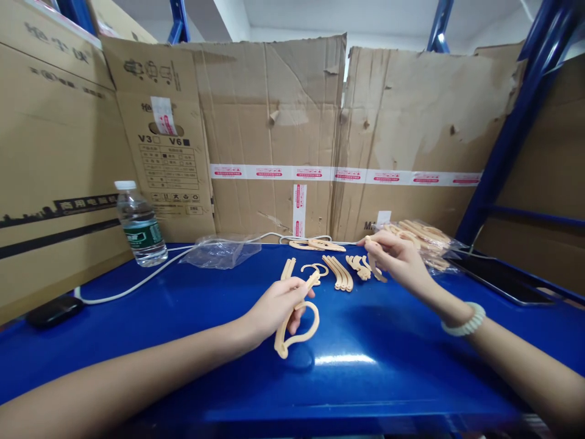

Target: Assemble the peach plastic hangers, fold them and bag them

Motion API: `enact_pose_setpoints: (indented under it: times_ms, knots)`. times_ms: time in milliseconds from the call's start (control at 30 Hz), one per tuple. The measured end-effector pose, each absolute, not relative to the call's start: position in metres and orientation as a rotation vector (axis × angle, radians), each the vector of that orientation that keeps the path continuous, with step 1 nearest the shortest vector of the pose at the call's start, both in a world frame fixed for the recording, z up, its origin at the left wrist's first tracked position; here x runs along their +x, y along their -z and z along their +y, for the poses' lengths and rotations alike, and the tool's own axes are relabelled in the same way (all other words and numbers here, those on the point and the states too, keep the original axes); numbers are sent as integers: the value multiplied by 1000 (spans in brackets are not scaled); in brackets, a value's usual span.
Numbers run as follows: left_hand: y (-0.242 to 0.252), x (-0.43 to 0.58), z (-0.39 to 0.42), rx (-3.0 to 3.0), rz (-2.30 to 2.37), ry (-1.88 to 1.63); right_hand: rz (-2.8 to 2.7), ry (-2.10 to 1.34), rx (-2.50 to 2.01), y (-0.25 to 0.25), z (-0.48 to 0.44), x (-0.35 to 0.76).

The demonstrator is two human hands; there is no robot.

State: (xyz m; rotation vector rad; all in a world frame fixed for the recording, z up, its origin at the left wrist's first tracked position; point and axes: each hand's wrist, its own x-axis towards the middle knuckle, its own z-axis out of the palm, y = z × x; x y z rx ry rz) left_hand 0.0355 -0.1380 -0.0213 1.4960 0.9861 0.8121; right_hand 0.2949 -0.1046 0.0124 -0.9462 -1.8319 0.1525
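Note:
My left hand [278,305] is closed round a cream plastic piece with a curved hook [315,323], held above the front middle of the blue table [365,384]. At the back right, my right hand [395,253] pinches a small cream piece [372,259] between its fingertips. Just left of that hand lies a group of short curved pieces [361,267], with a row of long curved arms [337,272] beside it. Behind my left hand are loose hook pieces [315,268] and a few straight-looking arms [287,268], partly hidden.
A water bottle [142,228], crumpled clear plastic [222,253], a white cable [119,297] and a black object [53,311] are on the left. A bag of cream pieces [423,238] and a dark tablet-like device [505,280] lie right. Cardboard [274,134] walls the back.

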Motion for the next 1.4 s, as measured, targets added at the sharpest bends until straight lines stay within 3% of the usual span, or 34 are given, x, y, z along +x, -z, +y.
enact_pose_setpoints:
  times_ms: [200,533,767,900,1000,1100,1200,1300,1400]
  knots:
    - [14,38,-138,1250,945,-913,-2138,235,-1006,7,-62,326]
    - [13,35,-140,1176,987,-1018,-2215,264,-1100,23,-60,321]
    - [21,35,-138,1169,860,-1113,-2507,415,-437,4,-141,254]
    - [23,36,-137,1156,841,-1118,-2561,701,-355,12,-148,246]
    - [25,36,-135,1185,906,-1164,-2528,685,-357,15,-143,250]
    - [26,32,-132,1474,1034,-1425,-2509,601,-403,16,-143,250]
    - [26,26,-133,2210,1063,-1594,-2470,567,-447,17,-146,248]
    - [26,22,-136,2797,822,-1295,-2440,564,-465,19,-147,247]
    - [30,23,-139,2914,707,-1061,-2448,590,-448,21,-147,247]
